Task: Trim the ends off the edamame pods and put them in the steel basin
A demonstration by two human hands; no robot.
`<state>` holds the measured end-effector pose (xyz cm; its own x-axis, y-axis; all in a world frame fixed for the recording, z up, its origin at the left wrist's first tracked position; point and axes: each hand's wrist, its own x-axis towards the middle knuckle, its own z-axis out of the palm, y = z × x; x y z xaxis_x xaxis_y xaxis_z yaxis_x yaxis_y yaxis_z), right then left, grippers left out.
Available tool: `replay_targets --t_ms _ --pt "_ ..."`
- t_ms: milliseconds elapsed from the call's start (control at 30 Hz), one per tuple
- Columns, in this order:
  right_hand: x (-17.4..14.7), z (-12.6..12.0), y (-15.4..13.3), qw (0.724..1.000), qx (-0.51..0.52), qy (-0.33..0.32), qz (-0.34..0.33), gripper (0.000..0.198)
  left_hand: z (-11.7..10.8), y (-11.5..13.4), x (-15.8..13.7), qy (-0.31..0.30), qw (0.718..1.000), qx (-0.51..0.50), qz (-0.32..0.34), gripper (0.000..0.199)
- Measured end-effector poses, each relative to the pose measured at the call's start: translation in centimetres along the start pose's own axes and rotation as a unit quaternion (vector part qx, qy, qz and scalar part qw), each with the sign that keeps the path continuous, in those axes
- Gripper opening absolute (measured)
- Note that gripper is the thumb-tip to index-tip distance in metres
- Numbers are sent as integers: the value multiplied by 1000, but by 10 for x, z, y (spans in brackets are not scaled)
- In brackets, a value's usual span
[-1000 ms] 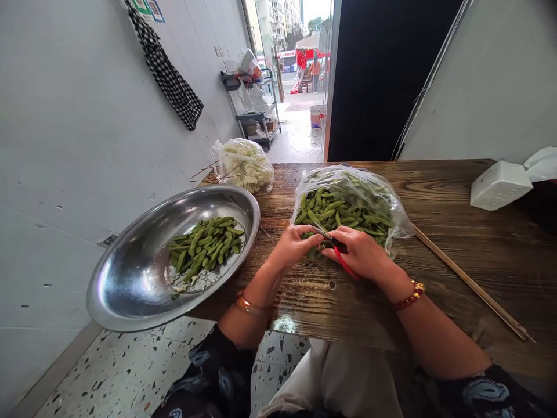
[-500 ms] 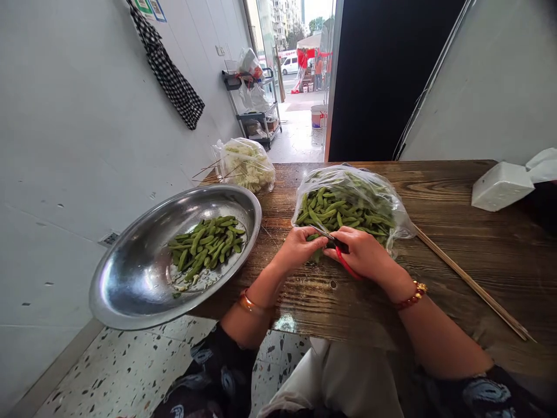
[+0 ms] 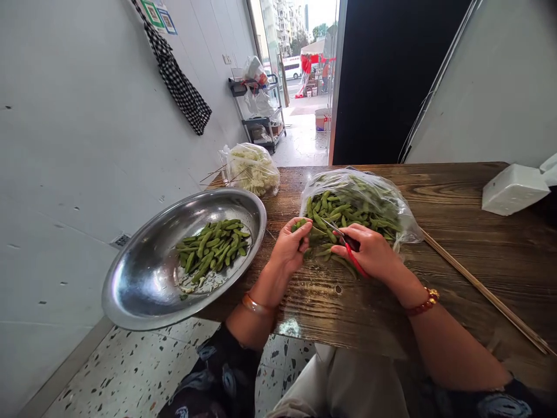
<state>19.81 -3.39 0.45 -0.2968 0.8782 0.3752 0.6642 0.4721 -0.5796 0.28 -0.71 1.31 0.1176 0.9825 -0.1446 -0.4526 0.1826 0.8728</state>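
Between the thumb and fingers of my left hand (image 3: 290, 247) is a green edamame pod (image 3: 299, 224), partly hidden by the fingers. My right hand (image 3: 369, 249) is closed on a pair of red-handled scissors (image 3: 354, 255), whose blades point up and left toward the pods. Just beyond both hands lies a clear plastic bag (image 3: 383, 188) full of edamame pods (image 3: 333, 206), its mouth facing me. A few loose pods rest on the table by the scissors. To the left, a large steel basin (image 3: 143, 273) holds a heap of pods (image 3: 213, 247) and small trimmings.
A bag of cauliflower (image 3: 252, 168) with thin skewers stands behind the basin. Long wooden sticks (image 3: 487, 290) lie right of the pod bag on the wooden table (image 3: 452, 232). A white tissue pack (image 3: 516, 188) sits at the far right. The basin overhangs the table's left edge.
My left hand has drawn back left from the scissors, with a pod in its fingers. The scissors in my right hand have moved apart from it. The view has shifted slightly.
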Motion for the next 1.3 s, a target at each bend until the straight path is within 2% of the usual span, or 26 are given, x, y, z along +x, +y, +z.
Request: replay_targets --t_ms 233,400,600,767,1033,1300 --pt "-1 2 -1 1000 -8 -11 6 40 -3 -1 1 2 997 -73 -11 42" --pt "-2 5 -6 1000 -12 -20 8 42 4 -5 -4 -20 998 -52 -24 39" --pt "-1 9 -9 998 16 58 -11 44 12 -14 -11 -58 997 5 -53 37" --pt "0 9 -7 997 16 69 -36 37 14 -14 -13 -69 996 11 -54 36" --pt "-1 5 -10 999 -1 47 -25 34 12 -9 -12 -45 997 53 -14 36" --pt "0 5 -9 1000 2 7 -19 24 9 -2 -7 -33 999 16 32 34"
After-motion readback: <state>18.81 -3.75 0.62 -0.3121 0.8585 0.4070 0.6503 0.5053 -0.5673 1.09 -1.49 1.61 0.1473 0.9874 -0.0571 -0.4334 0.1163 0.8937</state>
